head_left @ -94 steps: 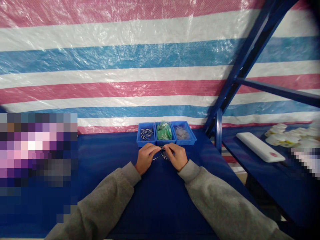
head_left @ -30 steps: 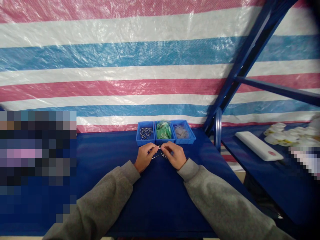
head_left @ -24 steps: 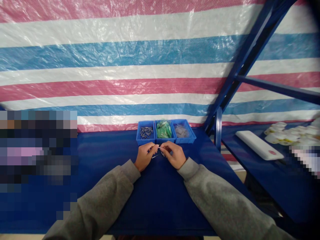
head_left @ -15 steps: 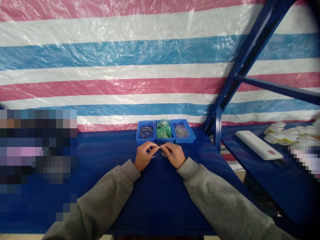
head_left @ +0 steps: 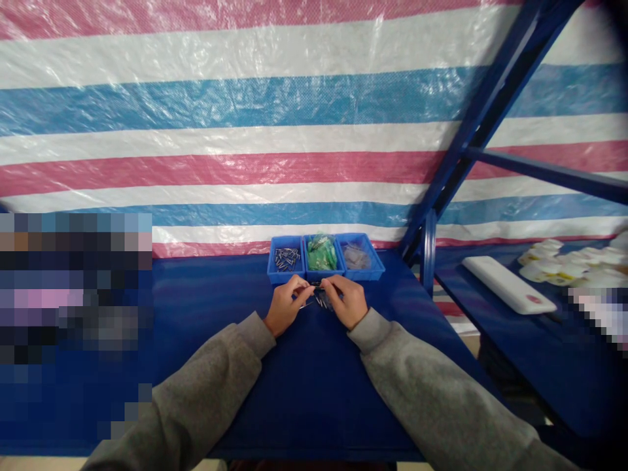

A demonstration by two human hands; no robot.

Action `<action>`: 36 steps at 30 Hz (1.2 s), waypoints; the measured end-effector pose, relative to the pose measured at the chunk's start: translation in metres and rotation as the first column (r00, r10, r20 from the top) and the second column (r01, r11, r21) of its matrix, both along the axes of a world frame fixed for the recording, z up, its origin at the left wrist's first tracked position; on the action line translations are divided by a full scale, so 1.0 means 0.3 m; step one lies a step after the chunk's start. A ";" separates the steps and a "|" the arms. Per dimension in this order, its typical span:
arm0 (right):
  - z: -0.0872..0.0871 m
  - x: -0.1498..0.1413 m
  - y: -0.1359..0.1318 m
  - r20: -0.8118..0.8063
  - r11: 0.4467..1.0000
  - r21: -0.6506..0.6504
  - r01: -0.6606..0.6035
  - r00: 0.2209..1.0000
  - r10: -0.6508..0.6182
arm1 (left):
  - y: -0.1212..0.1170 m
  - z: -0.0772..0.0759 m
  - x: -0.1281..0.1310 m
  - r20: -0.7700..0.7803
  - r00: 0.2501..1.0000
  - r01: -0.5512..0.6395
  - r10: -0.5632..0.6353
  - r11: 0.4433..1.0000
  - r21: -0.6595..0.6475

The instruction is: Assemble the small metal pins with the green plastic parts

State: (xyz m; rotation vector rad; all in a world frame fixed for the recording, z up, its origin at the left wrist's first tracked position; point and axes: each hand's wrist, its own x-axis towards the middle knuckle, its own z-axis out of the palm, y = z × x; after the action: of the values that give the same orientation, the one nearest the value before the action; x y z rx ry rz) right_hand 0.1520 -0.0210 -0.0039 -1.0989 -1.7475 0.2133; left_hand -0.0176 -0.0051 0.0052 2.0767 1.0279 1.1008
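Note:
My left hand and my right hand meet just in front of three blue bins. Thumb and fingers of each pinch a small thin dark piece that spans the gap between them; its exact kind is too small to tell. Beneath the fingers, several slim shiny metal pieces lie on the blue table, partly hidden by my right hand. The left bin holds many similar slim metal pieces. In the middle bin is a green plastic bag. Small clear items fill part of the right bin.
A striped plastic sheet hangs behind the table. At right rises a slanted blue metal frame. Beyond it, a second blue table carries a long white box and several white rolls. The left side is pixelated.
My right hand has shifted slightly to the right, away from my left. More of the dark piece now shows between the fingertips.

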 end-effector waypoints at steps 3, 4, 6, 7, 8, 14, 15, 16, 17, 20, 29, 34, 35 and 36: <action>0.004 0.003 -0.003 -0.014 1.000 -0.004 0.027 1.000 -0.027 | -0.002 0.011 -0.001 -0.047 0.999 -0.002 0.006 0.995 0.095; 0.006 0.003 -0.005 -0.022 0.999 -0.003 0.036 0.999 -0.036 | -0.003 0.013 -0.002 -0.048 0.999 -0.003 0.009 0.993 0.117; 0.009 0.003 -0.007 -0.035 0.999 -0.002 0.039 0.999 -0.039 | -0.002 0.012 -0.004 -0.024 0.999 -0.032 0.035 0.992 0.118; 0.010 0.001 -0.007 -0.036 1.000 -0.001 0.028 0.999 -0.028 | -0.001 0.009 -0.004 -0.005 0.999 -0.052 0.053 0.993 0.102; 0.009 0.000 -0.007 -0.028 1.000 -0.004 0.009 1.000 -0.009 | 0.001 0.004 -0.005 0.012 0.998 -0.070 0.070 0.994 0.082; -0.013 -0.010 -0.002 0.074 0.994 -0.038 -0.099 0.992 0.102 | 0.008 -0.015 -0.007 0.043 0.997 -0.070 0.068 0.997 0.025; -0.015 -0.010 -0.001 0.080 0.994 -0.043 -0.104 0.991 0.107 | 0.007 -0.014 -0.007 0.047 0.996 -0.070 0.069 0.997 0.024; -0.016 -0.010 0.000 0.079 0.994 -0.046 -0.101 0.991 0.104 | 0.006 -0.011 -0.007 0.048 0.996 -0.075 0.073 0.997 0.029; -0.016 -0.009 0.000 0.073 0.995 -0.047 -0.091 0.993 0.094 | 0.005 -0.008 -0.006 0.045 0.996 -0.080 0.078 0.996 0.042; -0.010 -0.004 0.002 0.041 0.999 -0.038 -0.037 0.998 0.038 | 0.002 0.003 -0.005 0.021 0.997 -0.081 0.079 0.993 0.089; -0.009 -0.013 -0.003 0.062 0.993 -0.053 -0.107 0.992 0.111 | 0.008 0.006 -0.005 -0.021 0.990 -0.136 0.139 0.986 0.098; -0.002 -0.012 -0.007 0.079 0.994 -0.041 -0.099 0.992 0.102 | 0.003 0.011 -0.007 -0.102 0.984 -0.135 0.147 0.984 0.115; 0.000 -0.011 -0.008 0.079 0.995 -0.035 -0.098 0.992 0.100 | 0.001 0.012 -0.007 -0.109 0.984 -0.126 0.138 0.986 0.112; 0.001 -0.009 -0.008 0.077 0.995 -0.031 -0.100 0.992 0.102 | -0.001 0.014 -0.007 -0.111 0.986 -0.112 0.124 0.988 0.106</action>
State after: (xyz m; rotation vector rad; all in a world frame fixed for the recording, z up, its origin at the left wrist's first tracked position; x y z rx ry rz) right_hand 0.1492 -0.0233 -0.0034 -1.0517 -1.8778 0.2594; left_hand -0.0198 -0.0054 0.0094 2.2061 1.1879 1.1200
